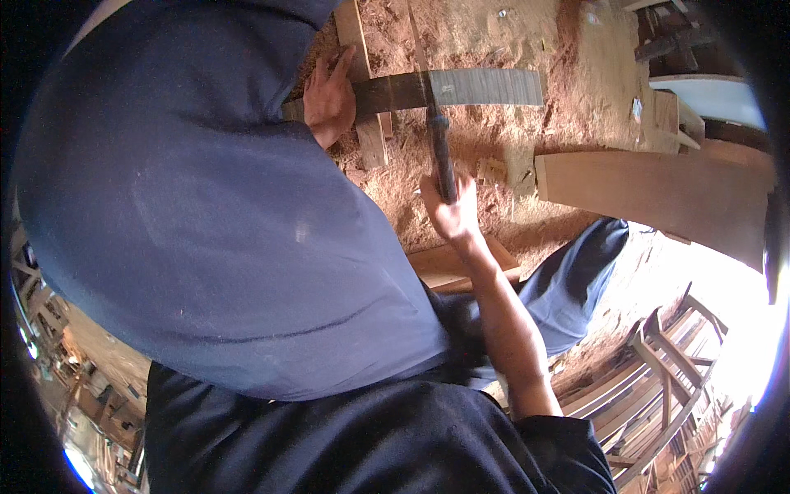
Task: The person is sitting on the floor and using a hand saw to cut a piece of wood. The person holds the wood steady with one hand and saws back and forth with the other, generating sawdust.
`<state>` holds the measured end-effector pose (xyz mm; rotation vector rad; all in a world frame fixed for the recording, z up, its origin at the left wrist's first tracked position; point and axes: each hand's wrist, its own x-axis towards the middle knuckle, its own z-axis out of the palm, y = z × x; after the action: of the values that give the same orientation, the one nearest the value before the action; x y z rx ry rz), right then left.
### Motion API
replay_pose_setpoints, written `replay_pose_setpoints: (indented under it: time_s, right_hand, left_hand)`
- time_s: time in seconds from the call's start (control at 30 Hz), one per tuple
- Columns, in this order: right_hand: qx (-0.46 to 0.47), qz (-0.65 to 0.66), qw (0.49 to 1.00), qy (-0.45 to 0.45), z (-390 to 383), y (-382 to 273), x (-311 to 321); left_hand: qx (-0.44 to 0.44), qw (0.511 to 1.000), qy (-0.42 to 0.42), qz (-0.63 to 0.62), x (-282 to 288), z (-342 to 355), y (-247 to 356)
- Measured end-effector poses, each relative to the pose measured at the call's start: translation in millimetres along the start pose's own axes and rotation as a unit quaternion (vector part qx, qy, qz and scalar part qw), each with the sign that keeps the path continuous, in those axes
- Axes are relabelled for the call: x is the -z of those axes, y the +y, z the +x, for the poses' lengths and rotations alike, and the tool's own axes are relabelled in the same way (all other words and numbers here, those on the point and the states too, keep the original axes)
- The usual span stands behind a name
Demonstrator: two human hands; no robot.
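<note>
My left hand [330, 103] lies with fingers spread on a dark, slightly curved strip [485, 86], with a lighter grey right end, at the upper middle. Beneath it is an upright-running light board [374, 148]. My right hand [451, 206] is closed on the long dark handle [441, 144] of a tool, whose thin, blurred blade [415, 37] crosses the strip to the right of my left hand. My bent left leg [206, 206] in dark blue trousers hides part of the strip's left end.
Dusty reddish ground [510, 41] lies around the strip. A wide board [650, 189] is at right, a curved plank [436, 265] below my right hand beside my other leg [576, 280]. Stacked slats and wooden frames [658, 354] stand lower right; more timber [82, 395] lies lower left.
</note>
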<state>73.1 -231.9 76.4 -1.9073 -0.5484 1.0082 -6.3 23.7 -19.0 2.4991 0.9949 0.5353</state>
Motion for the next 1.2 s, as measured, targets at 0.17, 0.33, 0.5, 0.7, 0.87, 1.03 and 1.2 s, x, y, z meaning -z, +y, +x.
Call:
replay_pose_setpoints:
  time_s: [0.17,0.33,0.5,0.7,0.87,1.03,1.2]
  right_hand:
    - [0.067,-0.072,0.995,0.012,-47,34,14]
    - [0.06,-0.05,0.997,0.006,-20,23,1]
    - [0.029,-0.035,0.999,0.005,-12,8,6]
    - [0.017,-0.056,0.998,0.002,-26,19,4]
    - [0.05,-0.016,0.998,0.022,5,-7,6]
    - [0.013,-0.045,0.998,0.039,-49,35,16]
    - [0.005,-0.017,1.0,0.02,16,0,10]
  left_hand:
    - [0.044,0.997,-0.069,0.003,7,8,2]
    - [0.048,0.997,-0.029,0.044,-4,-7,-15]
    - [0.036,0.998,-0.046,0.022,6,-1,-13]
    - [0.077,0.992,-0.047,0.083,-8,-1,-9]
    - [0.05,0.998,-0.03,-0.028,-5,-2,-15]
    - [0.05,0.997,-0.051,0.007,-35,3,-24]
    - [0.052,0.998,-0.011,-0.015,-5,-3,-6]
